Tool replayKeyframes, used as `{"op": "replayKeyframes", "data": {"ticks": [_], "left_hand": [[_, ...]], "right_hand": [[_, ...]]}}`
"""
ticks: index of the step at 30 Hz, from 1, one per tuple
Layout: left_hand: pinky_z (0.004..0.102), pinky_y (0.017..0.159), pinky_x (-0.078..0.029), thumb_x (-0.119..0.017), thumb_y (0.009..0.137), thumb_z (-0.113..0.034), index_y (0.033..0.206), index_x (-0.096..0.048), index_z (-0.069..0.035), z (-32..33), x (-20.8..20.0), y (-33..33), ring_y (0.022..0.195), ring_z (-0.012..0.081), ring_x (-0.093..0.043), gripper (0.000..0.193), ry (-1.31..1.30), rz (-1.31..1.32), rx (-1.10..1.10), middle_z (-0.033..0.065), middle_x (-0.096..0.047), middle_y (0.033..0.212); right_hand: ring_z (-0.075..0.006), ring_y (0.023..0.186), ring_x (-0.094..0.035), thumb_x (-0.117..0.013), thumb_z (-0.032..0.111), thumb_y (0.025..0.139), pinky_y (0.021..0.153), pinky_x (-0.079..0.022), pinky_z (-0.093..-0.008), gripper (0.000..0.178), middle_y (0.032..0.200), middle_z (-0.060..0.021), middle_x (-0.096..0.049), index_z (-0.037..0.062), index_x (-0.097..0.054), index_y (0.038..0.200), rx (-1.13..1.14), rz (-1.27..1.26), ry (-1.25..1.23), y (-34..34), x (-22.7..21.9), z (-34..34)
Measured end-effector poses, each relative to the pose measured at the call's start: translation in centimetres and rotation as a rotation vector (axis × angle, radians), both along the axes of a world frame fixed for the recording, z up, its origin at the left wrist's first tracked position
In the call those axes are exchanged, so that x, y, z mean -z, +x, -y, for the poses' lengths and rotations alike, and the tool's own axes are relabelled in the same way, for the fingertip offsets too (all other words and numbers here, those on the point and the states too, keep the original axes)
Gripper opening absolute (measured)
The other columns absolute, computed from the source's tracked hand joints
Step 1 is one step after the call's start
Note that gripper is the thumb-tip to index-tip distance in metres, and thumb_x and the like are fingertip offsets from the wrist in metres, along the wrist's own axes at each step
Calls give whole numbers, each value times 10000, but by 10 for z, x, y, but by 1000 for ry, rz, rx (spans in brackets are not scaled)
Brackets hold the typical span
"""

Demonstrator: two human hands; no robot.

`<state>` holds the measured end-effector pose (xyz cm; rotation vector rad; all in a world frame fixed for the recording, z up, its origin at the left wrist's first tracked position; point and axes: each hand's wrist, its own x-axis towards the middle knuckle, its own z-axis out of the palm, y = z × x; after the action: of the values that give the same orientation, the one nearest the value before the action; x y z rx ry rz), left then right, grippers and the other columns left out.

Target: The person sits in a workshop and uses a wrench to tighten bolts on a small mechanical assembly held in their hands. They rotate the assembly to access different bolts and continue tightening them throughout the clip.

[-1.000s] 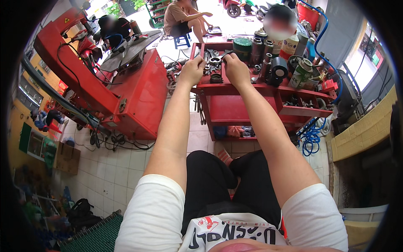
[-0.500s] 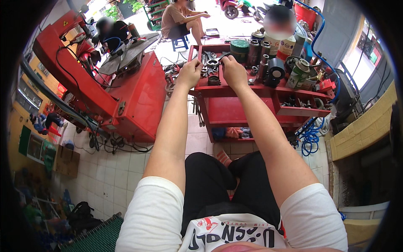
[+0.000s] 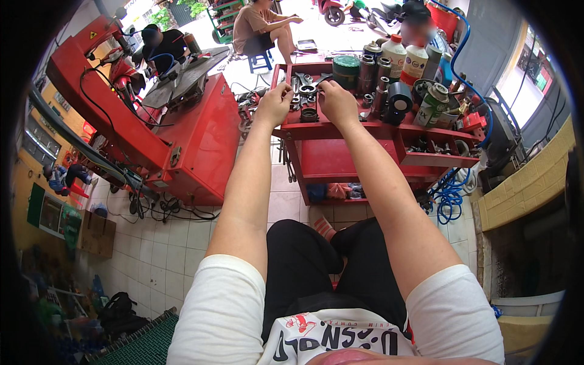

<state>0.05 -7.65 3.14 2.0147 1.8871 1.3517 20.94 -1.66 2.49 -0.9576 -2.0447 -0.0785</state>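
Both my arms reach out over the top tray of a red tool cart (image 3: 340, 129). My left hand (image 3: 275, 106) is at the tray's left end, its fingers closed in a pinch; what they hold, if anything, is too small to make out. Facing it, my right hand (image 3: 338, 104) is also pinched, and its fingertips hide anything in them. Between and beyond the hands lie several metal wrenches and a ring-shaped metal part (image 3: 307, 89). Closer to me sits a dark round cylindrical part (image 3: 309, 114).
Right of my hands stand a green tin (image 3: 346, 68), metal cylinders (image 3: 367, 74), bottles (image 3: 394, 56) and a spray can (image 3: 432, 103). A red machine (image 3: 201, 140) fills the left side. A seated person (image 3: 255, 27) is beyond the cart. A blue hose (image 3: 449, 204) hangs at right.
My right hand has shifted slightly left and its fingers have drawn in a little. The left hand stays nearly in place. A person behind the bottles has moved right, uncovering them.
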Motion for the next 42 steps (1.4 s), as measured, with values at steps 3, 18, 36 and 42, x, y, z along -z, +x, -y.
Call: {"op": "replayKeyframes", "data": {"ticks": [3, 18, 36, 42], "left_hand": [[511, 818, -538, -544, 1086, -429, 1083, -702, -71, -3, 2, -7, 946, 418, -715, 391, -47, -41, -45, 211, -746, 952], [572, 829, -521, -471, 1100, -481, 950, -731, -21, 1, -3, -4, 937, 497, -685, 549, -82, -131, -108, 287, -715, 909], [538, 844, -526, -498, 1092, -393, 1094, -692, -24, 5, -6, 1, 969, 472, -703, 417, -47, -153, -109, 266, -735, 970], [532, 842, -536, -541, 1073, -368, 1067, -687, -29, 9, -8, 5, 957, 458, -709, 370, -10, -106, -79, 255, -735, 946]], "right_hand": [[-354, 898, -747, -632, 127, 935, 747, -619, -454, 197, 1053, -108, -728, 99, -722, 1108, 20, 54, -15, -3, -4, 5], [-360, 876, -732, -621, 95, 946, 725, -597, -484, 149, 1038, -98, -689, 105, -692, 1077, 74, 37, 91, -5, -3, 2], [-364, 885, -734, -603, 88, 948, 761, -602, -472, 216, 1072, -95, -713, 113, -753, 1101, 7, -2, 52, -2, 4, -4], [-387, 881, -721, -580, 52, 956, 738, -591, -492, 158, 1083, -114, -671, 84, -684, 1071, 19, -23, 68, -3, 4, -6]]}}
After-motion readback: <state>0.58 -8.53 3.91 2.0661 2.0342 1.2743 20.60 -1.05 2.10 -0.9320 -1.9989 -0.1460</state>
